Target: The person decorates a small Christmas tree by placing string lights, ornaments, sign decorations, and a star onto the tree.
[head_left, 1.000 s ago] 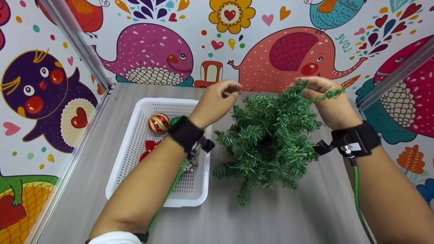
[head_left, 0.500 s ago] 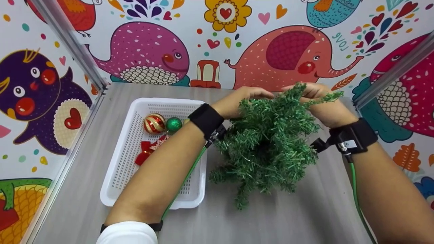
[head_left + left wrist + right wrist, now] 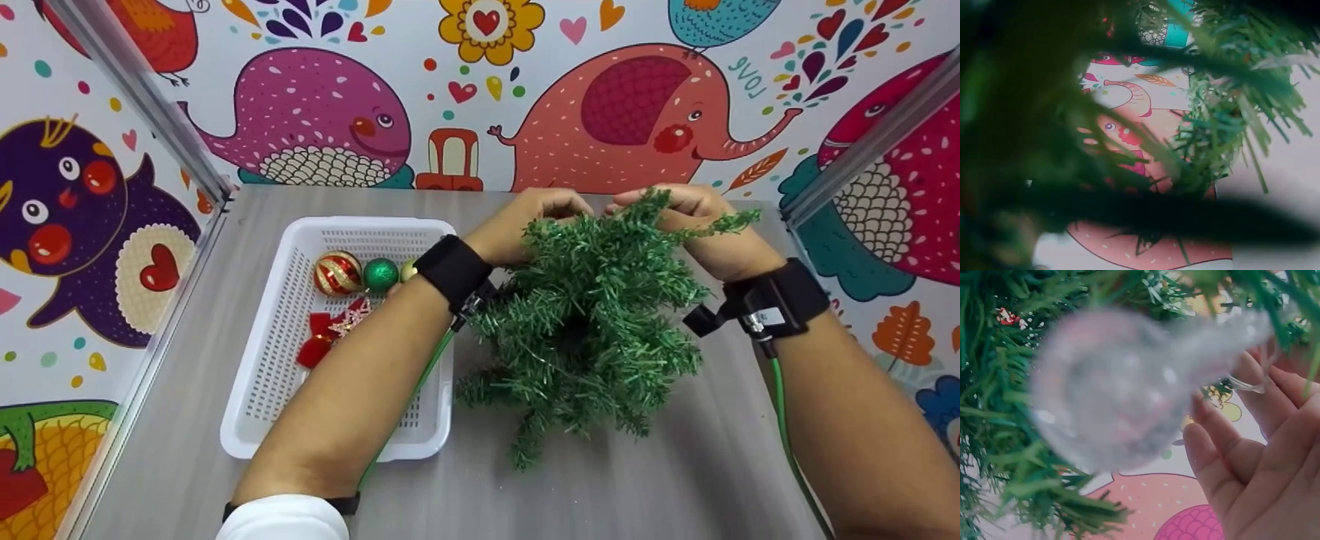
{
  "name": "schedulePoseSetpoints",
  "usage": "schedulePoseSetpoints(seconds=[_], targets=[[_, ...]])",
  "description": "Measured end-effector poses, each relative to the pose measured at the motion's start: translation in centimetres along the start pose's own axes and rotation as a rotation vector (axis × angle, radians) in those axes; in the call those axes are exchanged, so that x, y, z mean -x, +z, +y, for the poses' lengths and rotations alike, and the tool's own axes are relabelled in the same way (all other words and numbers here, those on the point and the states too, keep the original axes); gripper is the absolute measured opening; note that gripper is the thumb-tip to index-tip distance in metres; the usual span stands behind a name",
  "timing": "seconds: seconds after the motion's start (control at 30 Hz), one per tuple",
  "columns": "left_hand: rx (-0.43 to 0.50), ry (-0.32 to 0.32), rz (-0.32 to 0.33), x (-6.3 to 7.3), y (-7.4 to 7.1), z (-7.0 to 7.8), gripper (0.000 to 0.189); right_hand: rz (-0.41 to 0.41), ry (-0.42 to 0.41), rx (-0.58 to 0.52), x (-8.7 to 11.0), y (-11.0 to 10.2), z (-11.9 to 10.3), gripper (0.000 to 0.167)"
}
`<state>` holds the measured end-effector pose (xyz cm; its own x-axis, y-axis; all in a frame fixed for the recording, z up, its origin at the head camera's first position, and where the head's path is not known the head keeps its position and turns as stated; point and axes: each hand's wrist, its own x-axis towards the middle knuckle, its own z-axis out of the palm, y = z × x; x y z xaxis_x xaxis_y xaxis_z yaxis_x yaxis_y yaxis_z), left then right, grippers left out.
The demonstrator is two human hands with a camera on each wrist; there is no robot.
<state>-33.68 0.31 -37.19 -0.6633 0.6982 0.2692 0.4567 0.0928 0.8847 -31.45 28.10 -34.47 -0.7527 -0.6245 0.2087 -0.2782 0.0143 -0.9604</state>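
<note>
An artificial Christmas tree point(image 3: 585, 322) with green tinsel branches stands right of the table's middle. My left hand point(image 3: 521, 225) reaches behind its far-left branches, fingers bent and tips partly hidden. Whether it holds anything does not show, since blurred branches point(image 3: 1219, 118) block the left wrist view. My right hand point(image 3: 709, 229) is at the far-right branches, its fingers curled. In the right wrist view a clear bulb-shaped Christmas ornament point(image 3: 1112, 391) appears, blurred, close to the camera. Its thin white string point(image 3: 1249, 386) runs to the right fingers point(image 3: 1221, 467), which seem to hold it.
To the left, a white perforated basket point(image 3: 251, 382) contains a red-and-gold striped ball point(image 3: 337, 273), a green ball point(image 3: 380, 275), a red bow point(image 3: 315, 349) and a glittery star-like ornament point(image 3: 351, 316). Patterned walls point(image 3: 480, 97) enclose the grey table point(image 3: 562, 502).
My left hand has moved right from above the basket to behind the tree, close to my right hand. The right hand has stayed at the same branches. The view has shifted slightly.
</note>
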Motion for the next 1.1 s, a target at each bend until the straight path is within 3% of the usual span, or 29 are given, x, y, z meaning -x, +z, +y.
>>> schedulePoseSetpoints(seconds=[0.13, 0.33, 0.47, 0.53, 0.7, 0.8, 0.9, 1.0, 1.1], targets=[[-0.058, 0.021, 0.047, 0.8, -0.2, 0.7, 0.026, 0.073, -0.035, -0.051, 0.7, 0.6, 0.3, 0.036], [-0.227, 0.015, 0.012, 2.4, -0.3, 1.2, 0.027, 0.336, -0.184, -0.328, 3.4, 1.7, 1.0, 0.029], [-0.197, -0.044, 0.041, 2.6, -0.2, 1.1, 0.012, 0.414, -0.278, -0.470, 6.3, 2.2, 2.5, 0.030], [-0.157, -0.071, 0.057, 2.8, -0.2, 1.0, 0.010, 0.462, -0.274, -0.503, 7.9, 2.7, 3.6, 0.032], [-0.109, -0.099, 0.071, 3.2, -0.3, 1.1, 0.027, 0.564, -0.211, -0.509, 11.1, 4.0, 6.3, 0.033], [-0.108, -0.122, 0.087, 3.6, -0.3, 1.2, 0.025, 0.572, -0.171, -0.473, 12.4, 4.6, 7.4, 0.032], [-0.158, -0.135, 0.159, 4.3, -0.4, 1.3, 0.019, 0.540, -0.168, -0.452, 13.3, 4.8, 7.9, 0.031], [-0.243, -0.136, 0.284, 5.4, -0.9, 1.7, 0.020, 0.519, -0.186, -0.464, 14.0, 4.7, 7.8, 0.032], [-0.281, -0.144, 0.391, 7.3, -1.7, 2.4, 0.023, 0.552, -0.181, -0.436, 14.9, 4.4, 7.4, 0.031]])
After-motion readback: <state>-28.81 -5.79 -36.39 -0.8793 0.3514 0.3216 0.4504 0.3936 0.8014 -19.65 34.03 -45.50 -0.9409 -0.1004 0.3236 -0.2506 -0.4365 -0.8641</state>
